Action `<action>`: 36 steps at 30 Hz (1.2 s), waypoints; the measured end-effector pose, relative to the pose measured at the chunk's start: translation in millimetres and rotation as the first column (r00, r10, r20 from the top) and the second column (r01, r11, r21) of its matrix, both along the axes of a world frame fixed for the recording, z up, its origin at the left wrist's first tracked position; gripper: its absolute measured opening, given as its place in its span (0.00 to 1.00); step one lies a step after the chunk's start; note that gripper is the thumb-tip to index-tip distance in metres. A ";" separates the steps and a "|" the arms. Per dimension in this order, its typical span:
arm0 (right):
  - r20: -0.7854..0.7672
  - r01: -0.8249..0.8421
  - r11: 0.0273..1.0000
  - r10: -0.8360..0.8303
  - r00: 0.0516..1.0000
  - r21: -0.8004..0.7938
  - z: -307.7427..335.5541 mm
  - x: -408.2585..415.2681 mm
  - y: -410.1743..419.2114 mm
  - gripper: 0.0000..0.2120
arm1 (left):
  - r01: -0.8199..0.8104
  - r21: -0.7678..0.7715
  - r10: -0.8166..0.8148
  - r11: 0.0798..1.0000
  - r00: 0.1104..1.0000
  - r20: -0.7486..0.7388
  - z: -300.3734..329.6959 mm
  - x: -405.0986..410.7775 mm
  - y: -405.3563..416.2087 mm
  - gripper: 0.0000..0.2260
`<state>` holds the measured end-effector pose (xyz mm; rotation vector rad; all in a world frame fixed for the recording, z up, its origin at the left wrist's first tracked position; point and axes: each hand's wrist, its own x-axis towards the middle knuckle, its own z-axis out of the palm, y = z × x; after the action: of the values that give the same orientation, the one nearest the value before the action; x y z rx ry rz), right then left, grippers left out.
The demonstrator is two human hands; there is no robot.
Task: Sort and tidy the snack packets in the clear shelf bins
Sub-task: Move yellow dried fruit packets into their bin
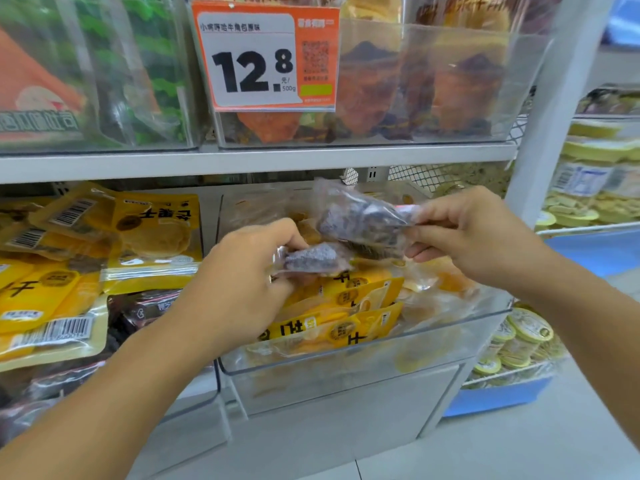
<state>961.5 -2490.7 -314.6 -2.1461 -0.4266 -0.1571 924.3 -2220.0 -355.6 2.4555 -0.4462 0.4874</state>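
Clear plastic lower-shelf bin [346, 372] nearest, holding yellow printed snack packets [349, 303]. Above it, left hand [242, 282] w/ fingers curled, grip closed on small clear packet w/ purple-grey contents [311, 259], just over the yellow ones. Right hand [474, 237] pinches end of larger clear packet w/ dark purple contents [360, 220], held in air over same bin; the 2 packets near each other, contact unclear. Left-side bin has more flat yellow packets w/ barcodes [52, 306]. Farther up: orange-and-white price tag reading 12.8 [265, 57] on upper clear bin of orange-brown snacks [433, 84].
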 end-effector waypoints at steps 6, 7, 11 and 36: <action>0.349 0.106 0.917 0.039 0.936 -0.385 8.8 -27.6 -28.5 0.10 | 0.086 0.028 -0.089 0.996 0.982 0.165 -4.1 -3.4 -0.3 0.22; 0.306 0.093 0.863 0.074 0.949 -0.496 10.9 -30.2 -29.7 0.09 | 0.105 0.040 -0.111 0.994 0.976 0.185 -3.8 -4.3 0.8 0.23; 0.173 0.012 0.729 0.146 0.974 -0.685 11.9 -31.2 -20.7 0.02 | 0.175 -0.020 -0.169 0.984 0.967 0.189 -0.9 -7.7 3.4 0.15; 0.374 -0.283 0.890 0.414 0.830 -0.357 33.2 -51.9 149.7 0.11 | -0.102 -0.416 0.114 0.904 0.993 0.005 48.3 -113.4 153.3 0.13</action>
<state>909.6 -2341.0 -281.4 -2.2619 -1.1719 -0.3969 810.9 -2066.8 -307.3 2.0676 -0.1908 0.5973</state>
